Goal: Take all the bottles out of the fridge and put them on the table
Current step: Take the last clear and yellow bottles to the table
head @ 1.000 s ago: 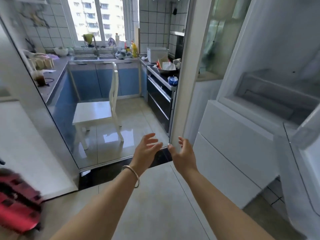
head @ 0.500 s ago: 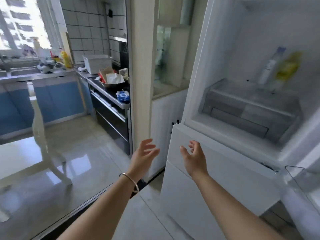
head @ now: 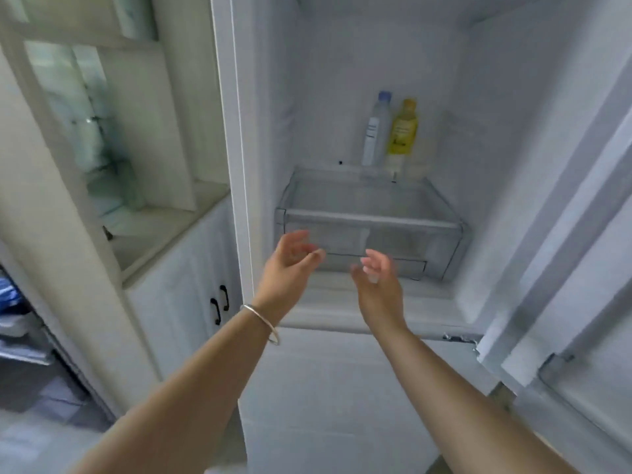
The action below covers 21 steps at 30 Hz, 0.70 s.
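2 bottles, a clear bottle (head: pixel 376 131) and a yellow bottle (head: pixel 403 131), were seen upright, side by side, at the back of the open fridge (head: pixel 342 80) behind a clear drawer (head: pixel 369 224). The left hand (head: pixel 290 265) and right hand (head: pixel 376 278) were held empty before it, fingers loosely spread.

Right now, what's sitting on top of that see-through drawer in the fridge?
Two bottles stand side by side at the back above the clear drawer: a clear bottle with a blue cap and a yellow bottle. Their bottoms are blurred, so exactly what they rest on is unclear.
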Each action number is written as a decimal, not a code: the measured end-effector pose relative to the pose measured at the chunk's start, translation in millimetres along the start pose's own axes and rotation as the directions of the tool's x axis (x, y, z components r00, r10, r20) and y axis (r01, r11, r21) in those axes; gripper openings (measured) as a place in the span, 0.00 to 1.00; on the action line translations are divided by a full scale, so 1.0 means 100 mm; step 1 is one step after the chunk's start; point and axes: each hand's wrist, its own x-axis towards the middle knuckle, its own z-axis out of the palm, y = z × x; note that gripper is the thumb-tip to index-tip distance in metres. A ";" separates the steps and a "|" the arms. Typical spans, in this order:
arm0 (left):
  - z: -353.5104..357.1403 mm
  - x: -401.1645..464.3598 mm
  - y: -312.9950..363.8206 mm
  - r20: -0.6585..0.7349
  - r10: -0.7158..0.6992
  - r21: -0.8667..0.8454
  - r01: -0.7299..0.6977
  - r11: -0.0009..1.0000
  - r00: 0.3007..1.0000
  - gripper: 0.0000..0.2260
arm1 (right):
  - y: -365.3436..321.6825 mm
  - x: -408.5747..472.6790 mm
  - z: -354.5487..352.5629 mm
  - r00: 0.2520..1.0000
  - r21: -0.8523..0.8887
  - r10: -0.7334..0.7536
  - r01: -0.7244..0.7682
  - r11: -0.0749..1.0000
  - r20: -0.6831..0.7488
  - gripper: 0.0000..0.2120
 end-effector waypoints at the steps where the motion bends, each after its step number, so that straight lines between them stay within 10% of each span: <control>1: 0.06 0.13 0.02 0.015 0.012 0.008 -0.012 1.000 1.000 0.13 | -0.02 0.10 -0.01 0.999 0.022 0.011 -0.010 1.000 -0.038 0.17; 14: 1.06 2.62 0.19 0.063 -0.128 -0.175 0.137 0.975 0.990 0.20 | -0.16 2.82 -0.14 0.953 -0.008 -0.050 0.050 0.999 -0.298 0.25; 21: 1.56 3.63 0.03 0.032 -0.058 0.034 0.056 0.998 0.998 0.28 | 0.08 3.93 -0.33 0.967 0.021 0.113 -0.111 0.994 -0.229 0.34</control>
